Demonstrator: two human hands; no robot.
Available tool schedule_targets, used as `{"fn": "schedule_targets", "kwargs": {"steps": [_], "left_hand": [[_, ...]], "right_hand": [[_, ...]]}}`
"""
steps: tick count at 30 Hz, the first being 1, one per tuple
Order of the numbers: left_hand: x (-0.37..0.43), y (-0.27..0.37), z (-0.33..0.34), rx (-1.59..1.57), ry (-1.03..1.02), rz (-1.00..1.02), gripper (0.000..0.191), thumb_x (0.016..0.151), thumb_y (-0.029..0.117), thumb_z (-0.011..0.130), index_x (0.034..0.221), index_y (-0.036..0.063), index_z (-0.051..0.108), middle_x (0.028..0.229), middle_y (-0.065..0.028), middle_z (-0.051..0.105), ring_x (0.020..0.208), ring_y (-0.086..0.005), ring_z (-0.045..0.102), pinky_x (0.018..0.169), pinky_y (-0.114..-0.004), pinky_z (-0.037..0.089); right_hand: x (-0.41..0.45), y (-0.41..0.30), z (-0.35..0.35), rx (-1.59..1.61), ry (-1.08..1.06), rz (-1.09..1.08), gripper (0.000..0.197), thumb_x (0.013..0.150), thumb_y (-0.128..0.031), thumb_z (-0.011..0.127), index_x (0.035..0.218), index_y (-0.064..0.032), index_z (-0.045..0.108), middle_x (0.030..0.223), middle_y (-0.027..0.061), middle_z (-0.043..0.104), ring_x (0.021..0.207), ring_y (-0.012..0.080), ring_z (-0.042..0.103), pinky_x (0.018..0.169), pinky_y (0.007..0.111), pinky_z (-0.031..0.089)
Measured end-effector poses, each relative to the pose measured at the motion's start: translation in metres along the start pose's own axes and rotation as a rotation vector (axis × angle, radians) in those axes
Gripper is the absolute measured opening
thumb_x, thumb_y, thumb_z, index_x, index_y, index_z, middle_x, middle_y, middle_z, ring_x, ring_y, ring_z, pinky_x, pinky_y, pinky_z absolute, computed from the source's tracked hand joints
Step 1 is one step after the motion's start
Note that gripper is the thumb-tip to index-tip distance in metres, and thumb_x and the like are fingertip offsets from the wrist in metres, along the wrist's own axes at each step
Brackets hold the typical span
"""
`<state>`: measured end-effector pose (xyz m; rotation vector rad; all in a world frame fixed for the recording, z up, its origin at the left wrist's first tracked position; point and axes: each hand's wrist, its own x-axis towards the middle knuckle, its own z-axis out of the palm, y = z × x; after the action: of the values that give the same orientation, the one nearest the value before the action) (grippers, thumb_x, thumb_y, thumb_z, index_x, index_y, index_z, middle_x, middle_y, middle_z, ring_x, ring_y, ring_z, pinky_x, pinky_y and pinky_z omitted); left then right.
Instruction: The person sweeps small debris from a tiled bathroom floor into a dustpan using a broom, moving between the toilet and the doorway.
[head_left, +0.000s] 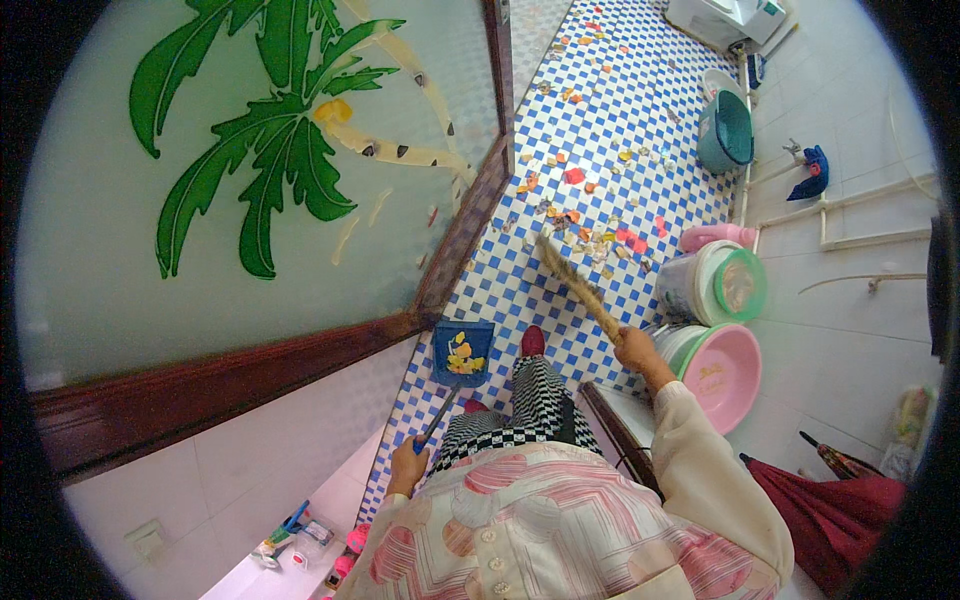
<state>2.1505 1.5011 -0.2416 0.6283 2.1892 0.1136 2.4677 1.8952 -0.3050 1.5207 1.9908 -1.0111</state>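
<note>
My left hand (407, 466) is closed around the handle of a blue dustpan (463, 353), which lies on the tiled floor and holds yellow and orange scraps. The short handle of a straw hand broom (577, 285) is in my right hand (640, 351). The broom's bristles slant up and left towards a loose pile of scraps (574, 217) on the floor. Pink and red pieces (632, 241) lie at the pile's right side. More scraps are scattered farther up the floor.
On the right stand a pink basin (724, 379), a lidded white bucket (686, 281), a pink bottle (718, 237) and a teal bucket (725, 133). A frosted glass panel in a dark red frame (450, 277) borders the floor at left. A maroon umbrella (825, 502) is at lower right.
</note>
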Motion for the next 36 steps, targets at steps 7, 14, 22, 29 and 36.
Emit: {"fn": "schedule_targets", "kwargs": {"steps": [7,14,22,29,36], "left_hand": [[0.022,0.021,-0.013,-0.148,-0.14,-0.121,0.031,0.073,0.022,0.061,0.102,0.0106,0.059,0.085,-0.0177,0.062,0.081,-0.0338,0.06,0.072,-0.041,0.047],[0.031,0.029,-0.001,-0.065,-0.15,-0.011,0.031,0.073,0.023,0.061,0.102,0.0127,0.059,0.086,-0.0175,0.062,0.082,-0.0339,0.059,0.073,-0.042,0.047],[0.063,0.048,-0.004,0.017,-0.086,0.092,0.031,0.073,0.022,0.061,0.101,0.0093,0.06,0.089,-0.0178,0.063,0.085,-0.0338,0.059,0.075,-0.041,0.047],[0.076,0.071,0.001,0.0,-0.091,0.16,0.032,0.073,0.022,0.061,0.103,0.011,0.059,0.089,-0.0171,0.063,0.084,-0.0338,0.059,0.074,-0.041,0.047],[0.083,0.094,0.003,0.096,-0.103,0.089,0.034,0.074,0.022,0.06,0.106,0.012,0.057,0.092,-0.0172,0.062,0.087,-0.0336,0.059,0.075,-0.042,0.046]], "right_hand": [[0.036,0.034,-0.005,0.104,-0.141,0.089,0.036,0.071,-0.03,0.063,0.09,0.0006,0.063,0.076,0.0209,0.063,0.066,0.0346,0.06,0.063,0.038,0.047],[0.045,0.063,0.018,0.15,0.315,0.114,0.027,0.075,-0.021,0.056,0.089,0.0004,0.063,0.079,0.0236,0.061,0.075,0.0378,0.06,0.07,0.043,0.047],[0.006,0.101,0.001,0.118,-0.029,0.094,0.033,0.071,-0.02,0.065,0.102,-0.0066,0.063,0.071,0.0163,0.062,0.061,0.0269,0.061,0.056,0.037,0.048],[0.056,0.129,-0.024,0.133,-0.043,0.242,0.026,0.074,-0.017,0.062,0.095,-0.0031,0.063,0.057,0.0102,0.056,0.04,0.0188,0.052,0.038,0.032,0.042],[0.029,0.106,0.0,0.212,0.252,0.068,0.03,0.072,-0.01,0.052,0.099,-0.0018,0.061,0.065,0.0156,0.061,0.049,0.0254,0.058,0.043,0.034,0.045]]}}
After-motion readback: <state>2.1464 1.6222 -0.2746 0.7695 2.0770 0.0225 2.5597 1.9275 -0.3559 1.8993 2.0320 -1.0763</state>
